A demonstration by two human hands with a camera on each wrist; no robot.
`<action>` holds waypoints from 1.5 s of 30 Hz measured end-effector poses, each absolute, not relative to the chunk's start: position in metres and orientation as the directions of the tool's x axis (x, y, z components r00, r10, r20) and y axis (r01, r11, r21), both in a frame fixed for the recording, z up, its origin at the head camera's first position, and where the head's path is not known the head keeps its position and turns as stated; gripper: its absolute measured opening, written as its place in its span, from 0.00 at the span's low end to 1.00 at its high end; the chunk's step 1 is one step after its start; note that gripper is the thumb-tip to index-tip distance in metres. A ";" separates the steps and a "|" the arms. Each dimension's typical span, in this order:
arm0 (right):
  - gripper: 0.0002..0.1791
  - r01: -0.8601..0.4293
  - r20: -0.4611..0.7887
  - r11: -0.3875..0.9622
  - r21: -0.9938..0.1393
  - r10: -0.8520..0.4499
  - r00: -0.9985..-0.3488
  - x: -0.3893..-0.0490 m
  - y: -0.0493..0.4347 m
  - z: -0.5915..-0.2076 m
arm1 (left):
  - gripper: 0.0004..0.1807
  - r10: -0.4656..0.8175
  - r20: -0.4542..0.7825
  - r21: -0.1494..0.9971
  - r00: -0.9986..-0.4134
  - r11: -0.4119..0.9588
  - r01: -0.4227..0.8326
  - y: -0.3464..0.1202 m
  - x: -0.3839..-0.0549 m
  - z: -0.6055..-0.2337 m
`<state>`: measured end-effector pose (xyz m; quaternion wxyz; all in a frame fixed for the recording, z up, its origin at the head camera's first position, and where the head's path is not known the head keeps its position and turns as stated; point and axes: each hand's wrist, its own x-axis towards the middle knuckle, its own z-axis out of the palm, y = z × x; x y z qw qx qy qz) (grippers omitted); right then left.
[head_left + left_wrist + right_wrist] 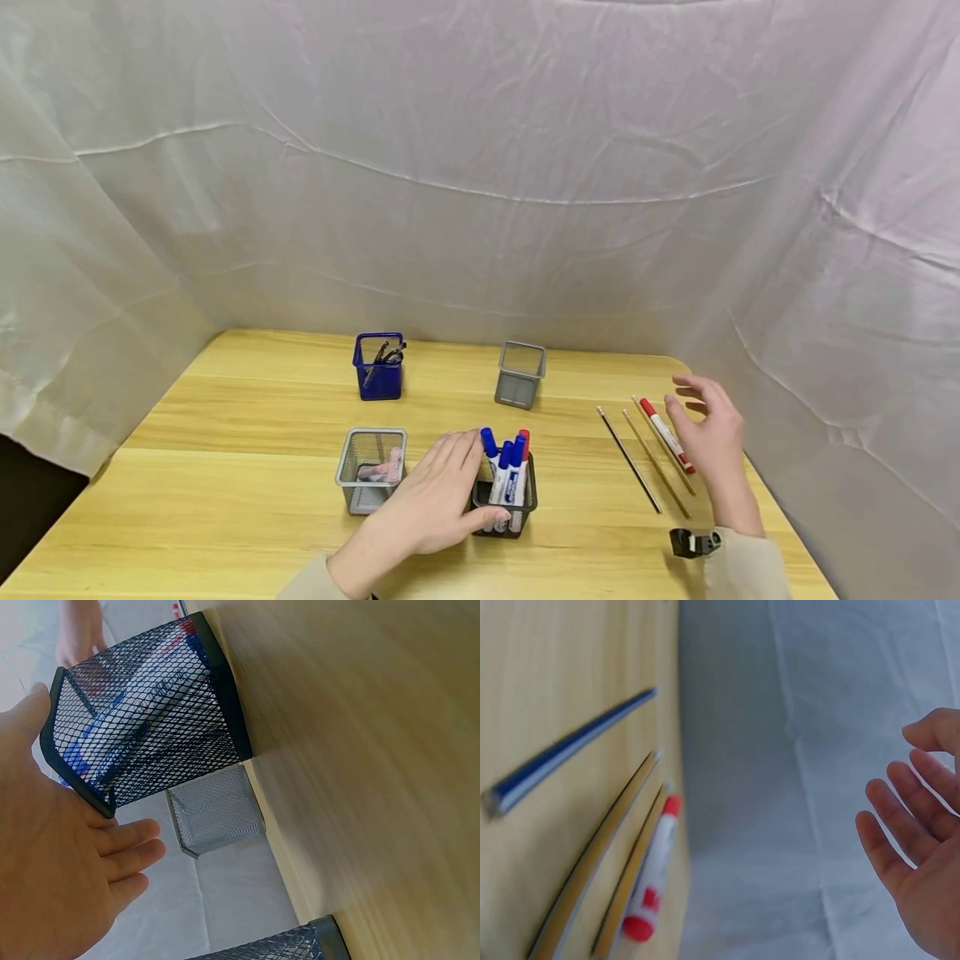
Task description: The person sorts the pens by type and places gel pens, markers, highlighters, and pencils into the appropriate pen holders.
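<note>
My left hand (438, 492) holds the black mesh pen holder (534, 496) by its near left side, thumb across the front and fingers along the left. Several markers with blue and red caps (506, 454) stand in that holder. In the left wrist view the holder (157, 712) appears sideways, its mesh showing the markers inside. Over on the right, my right hand (711, 425) hovers with spread, bent fingers and nothing in them. Near it lie a red-capped marker (666, 435), two tan pencils (657, 462) and a dark pencil (628, 458). The right wrist view shows the marker (654, 870) apart from the hand.
A grey mesh holder (372, 433) with pinkish items stands left of my left hand. Farther back are a blue mesh holder (381, 382) with black items and another grey holder (517, 387). Pale cloth (480, 167) hangs around the wooden table (225, 500).
</note>
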<state>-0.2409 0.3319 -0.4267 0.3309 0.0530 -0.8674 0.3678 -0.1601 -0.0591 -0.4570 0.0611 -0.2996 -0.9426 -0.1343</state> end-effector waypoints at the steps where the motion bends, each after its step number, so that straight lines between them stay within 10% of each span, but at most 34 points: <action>1: 0.18 -0.307 0.594 0.731 -0.610 0.165 -0.787 -0.241 0.336 -0.429 | 0.58 0.548 0.196 0.216 -0.813 0.785 0.581 -0.059 -0.160 -0.457; 31: 0.26 -0.009 0.085 0.780 -0.625 0.056 -0.995 -0.254 0.399 -0.482 | 0.57 0.546 0.177 0.220 -0.819 0.789 0.574 -0.059 -0.160 -0.456; 45: 0.22 -0.073 0.083 0.831 -0.552 -0.033 -0.996 -0.255 0.400 -0.486 | 0.58 0.544 0.174 0.229 -0.821 0.789 0.571 -0.059 -0.159 -0.456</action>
